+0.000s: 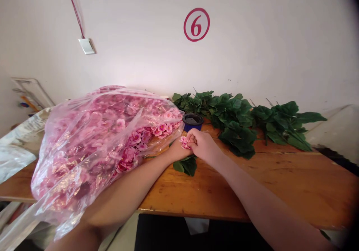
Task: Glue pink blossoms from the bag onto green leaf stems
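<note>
My right hand (199, 142) is closed, its thumb and fingertips pinching a small pink artificial flower (185, 142). Right beside it, my left hand (178, 152) is closed around a green artificial leaf stem; its fingers are partly hidden behind the flower and the right hand. Broad dark leaves (187, 166) of that stem show below the two hands, just over the tabletop. Behind the hands stands a blue tub (193, 121) with a black rim and dark contents. A large clear plastic bag (92, 139) full of pink flowers lies to the left, its open side facing my hands.
Several bunches of green leaves (232, 112) lie along the back of the wooden table (224, 191), against the white wall. The bag covers much of the table's left part. A wall switch (87, 46) and a red circled 6 (196, 24) are on the wall.
</note>
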### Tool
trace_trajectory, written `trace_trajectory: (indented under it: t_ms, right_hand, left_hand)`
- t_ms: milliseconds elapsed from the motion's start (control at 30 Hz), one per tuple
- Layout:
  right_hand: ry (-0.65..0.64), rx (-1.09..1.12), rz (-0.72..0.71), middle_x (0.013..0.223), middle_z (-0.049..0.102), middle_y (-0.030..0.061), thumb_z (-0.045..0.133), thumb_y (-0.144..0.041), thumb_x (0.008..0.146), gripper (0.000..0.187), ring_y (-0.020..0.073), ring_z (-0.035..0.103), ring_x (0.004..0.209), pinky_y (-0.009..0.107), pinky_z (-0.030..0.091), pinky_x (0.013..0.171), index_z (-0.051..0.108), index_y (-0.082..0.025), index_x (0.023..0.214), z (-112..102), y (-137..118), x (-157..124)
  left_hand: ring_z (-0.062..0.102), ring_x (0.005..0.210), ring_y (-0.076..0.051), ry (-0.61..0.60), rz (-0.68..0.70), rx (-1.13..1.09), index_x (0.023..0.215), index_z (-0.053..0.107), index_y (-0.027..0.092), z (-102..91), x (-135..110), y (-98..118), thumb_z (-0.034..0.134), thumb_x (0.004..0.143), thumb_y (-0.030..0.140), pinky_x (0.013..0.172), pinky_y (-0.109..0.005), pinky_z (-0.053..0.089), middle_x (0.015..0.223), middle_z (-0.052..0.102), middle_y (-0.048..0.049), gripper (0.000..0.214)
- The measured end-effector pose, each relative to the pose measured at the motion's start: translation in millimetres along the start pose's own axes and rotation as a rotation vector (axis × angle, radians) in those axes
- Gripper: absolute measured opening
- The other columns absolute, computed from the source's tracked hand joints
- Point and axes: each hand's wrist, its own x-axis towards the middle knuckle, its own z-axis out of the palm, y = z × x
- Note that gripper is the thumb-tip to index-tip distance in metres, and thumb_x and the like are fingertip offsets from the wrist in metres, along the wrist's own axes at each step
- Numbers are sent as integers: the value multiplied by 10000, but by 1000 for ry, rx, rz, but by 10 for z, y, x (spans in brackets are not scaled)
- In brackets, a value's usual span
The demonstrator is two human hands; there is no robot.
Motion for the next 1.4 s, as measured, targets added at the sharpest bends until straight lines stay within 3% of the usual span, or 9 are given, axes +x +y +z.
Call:
trace_trajectory:
  t_ms: [133,333,567,700,767,833,1000,1200,1400]
  right_hand:
    - [86,-138,100,893,623,36,634,-143,730,374,166,564,731,260,372,641,556,-224,1087,-29,-25,-24]
    - [11,-201,58,763,635,24,628,-210,794,48,169,556,707,261,338,623,580,-204,801,-116,-80,-31]
    - [-80,-264,-126,761,614,51,487,-95,855,152,171,555,731,275,341,647,519,-179,732,-38,-92,-62]
    - [-105,-180,-98,894,660,92,486,-250,919,126,207,595,826,300,393,707,579,-168,936,-55,-176,-105]
    - [-89,-110,-58,1041,667,116,553,-291,889,274,233,605,937,323,417,786,557,-172,1136,-41,-206,-111]
    - [-61,-47,-10,1100,663,117,583,-252,864,342,235,603,992,330,422,830,545,-185,1198,1,-205,-99]
    - [69,75,96,853,676,41,589,-234,847,47,182,605,792,276,419,692,611,-203,875,156,-103,-56]
    - [175,83,51,700,620,17,521,-269,892,224,158,551,674,256,369,615,521,-203,678,258,-50,-62]
    - [189,100,65,656,625,9,520,-265,875,246,151,553,637,249,366,601,529,-200,639,131,-24,-31]
  left_hand:
    - [567,828,-164,15,57,-71,783,611,134,-56,-6,81,609,697,105,862,-306,478,850,648,-40,91]
    - [569,817,-161,-32,-47,-65,777,624,139,-69,-43,114,626,714,155,832,-302,490,850,659,-24,64]
    - [537,774,-171,-77,-55,128,679,574,134,-39,22,2,534,735,120,798,-316,488,750,611,-39,71]
    - [548,814,-178,-67,-30,125,739,600,138,-23,33,-73,509,768,117,858,-315,477,813,640,-61,98]
    - [565,866,-180,-65,26,89,791,622,134,-7,21,-110,515,774,116,888,-301,467,885,658,-70,109]
    - [580,873,-180,-45,79,36,823,630,130,18,12,-141,518,776,121,880,-299,470,916,662,-76,122]
    - [575,794,-165,35,74,-26,801,606,147,63,12,-157,506,797,175,828,-320,481,860,649,-54,104]
    - [553,719,-156,41,-58,-8,693,565,145,29,-15,-101,524,761,189,733,-293,473,698,609,-19,91]
    - [546,737,-137,-39,-40,-175,748,560,126,-39,9,-40,580,719,170,671,-239,434,766,612,-13,56]
